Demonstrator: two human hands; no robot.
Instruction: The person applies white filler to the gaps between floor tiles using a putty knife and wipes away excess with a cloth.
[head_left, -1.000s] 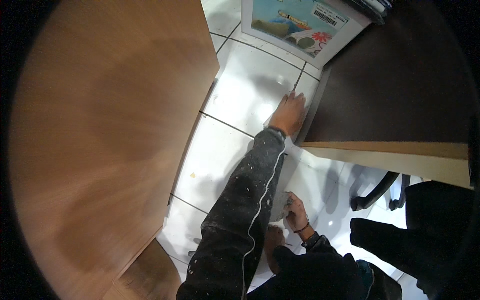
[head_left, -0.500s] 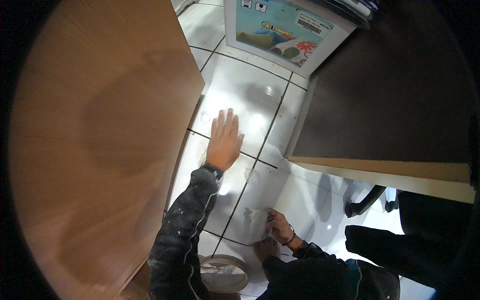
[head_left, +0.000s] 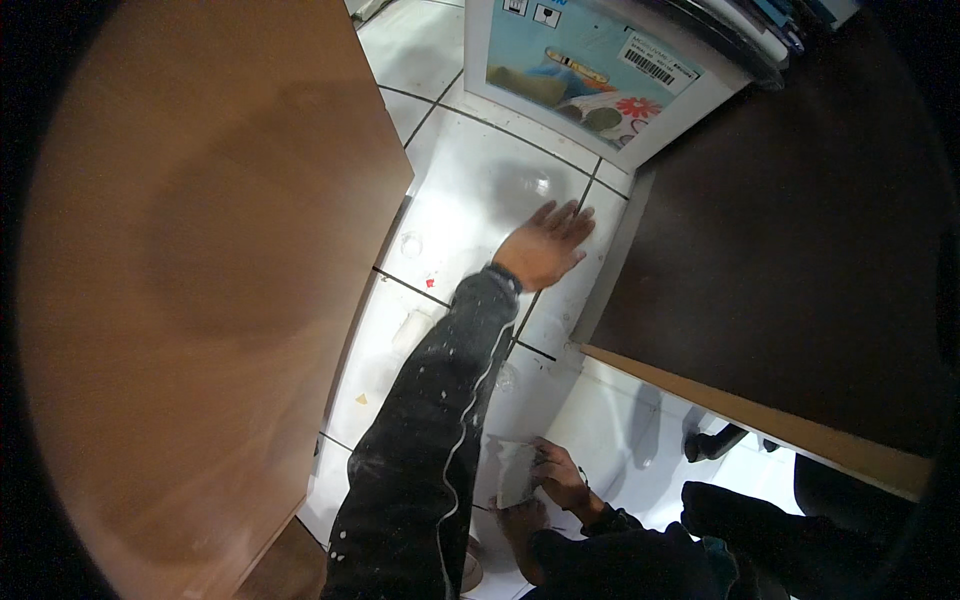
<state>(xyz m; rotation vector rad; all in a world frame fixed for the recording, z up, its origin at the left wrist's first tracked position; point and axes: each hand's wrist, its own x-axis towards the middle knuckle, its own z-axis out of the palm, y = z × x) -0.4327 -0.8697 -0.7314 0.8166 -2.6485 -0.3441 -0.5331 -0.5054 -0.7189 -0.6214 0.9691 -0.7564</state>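
My left hand (head_left: 548, 245) is stretched out palm down, fingers spread, holding nothing. It is over the white tiled floor (head_left: 470, 170), near a dark grout line; I cannot tell whether it touches the tile. Its dark sleeve is speckled with white. Lower down, my right hand (head_left: 563, 475), with a dark band at the wrist, is closed on the edge of a flat whitish-grey piece (head_left: 515, 472). That piece is held low near the floor, beside a bare foot (head_left: 522, 520); its exact kind is unclear.
A brown wooden panel (head_left: 200, 250) borders the left, a dark panel (head_left: 780, 250) the right. A white-framed box (head_left: 590, 80) with a printed picture stands ahead. A small red scrap (head_left: 430, 283), a yellowish scrap (head_left: 362, 399) and a whitish block (head_left: 413, 328) lie on the tiles.
My left hand has swept right across the floor, uncovering the red and yellowish scraps. Its forearm now hides most of the round container at the bottom. My right hand keeps its hold.
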